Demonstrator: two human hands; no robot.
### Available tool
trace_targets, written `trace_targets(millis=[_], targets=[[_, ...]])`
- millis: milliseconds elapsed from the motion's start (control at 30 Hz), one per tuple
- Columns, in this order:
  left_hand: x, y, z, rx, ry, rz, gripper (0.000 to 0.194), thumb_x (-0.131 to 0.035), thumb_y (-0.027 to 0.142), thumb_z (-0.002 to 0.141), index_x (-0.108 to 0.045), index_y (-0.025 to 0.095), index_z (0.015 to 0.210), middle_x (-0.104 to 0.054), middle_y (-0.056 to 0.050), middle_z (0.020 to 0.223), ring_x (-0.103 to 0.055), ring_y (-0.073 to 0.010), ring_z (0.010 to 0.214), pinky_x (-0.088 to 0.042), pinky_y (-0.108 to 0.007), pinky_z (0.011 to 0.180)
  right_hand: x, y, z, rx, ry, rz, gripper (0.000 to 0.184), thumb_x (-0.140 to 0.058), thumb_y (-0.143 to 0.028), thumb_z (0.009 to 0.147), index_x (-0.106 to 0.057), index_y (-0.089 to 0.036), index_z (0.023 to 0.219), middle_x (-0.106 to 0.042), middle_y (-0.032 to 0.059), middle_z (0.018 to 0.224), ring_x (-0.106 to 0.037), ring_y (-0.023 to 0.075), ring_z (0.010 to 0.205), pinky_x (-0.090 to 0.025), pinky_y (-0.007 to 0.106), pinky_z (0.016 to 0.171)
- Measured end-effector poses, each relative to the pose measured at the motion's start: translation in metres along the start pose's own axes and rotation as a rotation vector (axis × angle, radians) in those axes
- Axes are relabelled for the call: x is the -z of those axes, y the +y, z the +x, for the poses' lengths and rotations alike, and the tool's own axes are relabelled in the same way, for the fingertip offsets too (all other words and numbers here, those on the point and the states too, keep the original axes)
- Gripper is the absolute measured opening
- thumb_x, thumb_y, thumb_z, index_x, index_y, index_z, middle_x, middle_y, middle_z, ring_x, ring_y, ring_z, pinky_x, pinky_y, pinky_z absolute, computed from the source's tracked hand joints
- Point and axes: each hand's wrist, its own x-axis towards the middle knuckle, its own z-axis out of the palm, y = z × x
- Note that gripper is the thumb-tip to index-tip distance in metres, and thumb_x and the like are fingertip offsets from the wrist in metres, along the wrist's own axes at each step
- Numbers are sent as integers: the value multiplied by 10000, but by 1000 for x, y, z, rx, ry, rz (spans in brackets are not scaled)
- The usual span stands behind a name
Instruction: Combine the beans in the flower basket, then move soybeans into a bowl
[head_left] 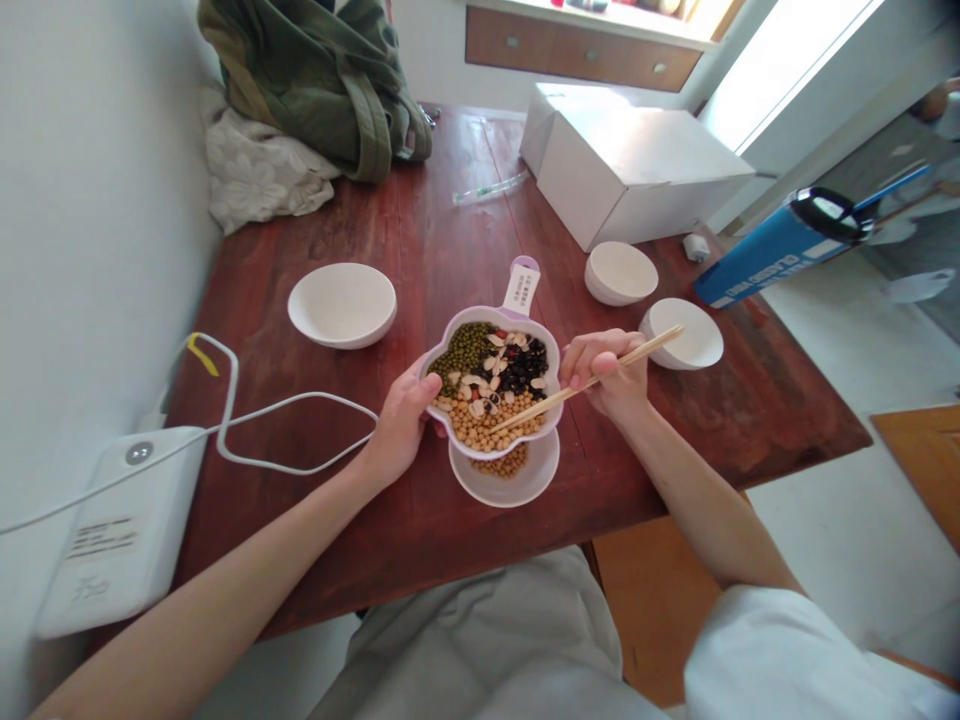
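Observation:
A lilac-rimmed dish [448, 338] holds green mung beans, black beans, yellow soybeans and pale seeds. My left hand [401, 420] grips its left rim and tilts it over a white bowl [529, 480] that has some soybeans in it. My right hand [609, 375] is closed on a pair of wooden chopsticks [592, 380], whose tips rest among the soybeans in the dish.
Three empty white bowls [342, 303] [621, 272] [686, 335] stand on the red wooden table [420, 230]. White boxes [637, 170], a blue bottle [780, 245], a green bag [322, 80] and a white device [127, 520] with cable [285, 405] lie around.

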Motion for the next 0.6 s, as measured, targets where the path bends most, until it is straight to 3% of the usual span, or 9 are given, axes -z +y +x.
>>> trace_targets(millis=[200, 333, 600], targets=[[0, -1, 0, 3, 8, -4, 636, -700, 680, 982, -734, 210, 1409, -764, -68, 850, -620, -189, 545, -503, -305, 487, -7, -1, 3, -11, -1, 99, 668, -795, -733, 930, -740, -202, 529, -703, 67, 530, -440, 82, 324, -243, 239, 323], [1, -3, 0, 0, 19, 2, 651, -708, 694, 969, -738, 206, 1398, -758, -66, 835, -636, -199, 553, -544, -325, 519, -10, -2, 3, -65, 26, 131, 693, -805, -767, 897, -712, -204, 503, -697, 64, 520, -411, 75, 298, -247, 231, 299], [0, 1, -1, 5, 2, -4, 635, -713, 681, 966, -755, 209, 1389, -723, -51, 796, -586, -184, 542, -477, -299, 485, -10, -4, 4, -53, 44, 159, 689, -795, -743, 923, -686, -207, 505, -620, 18, 459, -409, 72, 277, -261, 227, 303]])
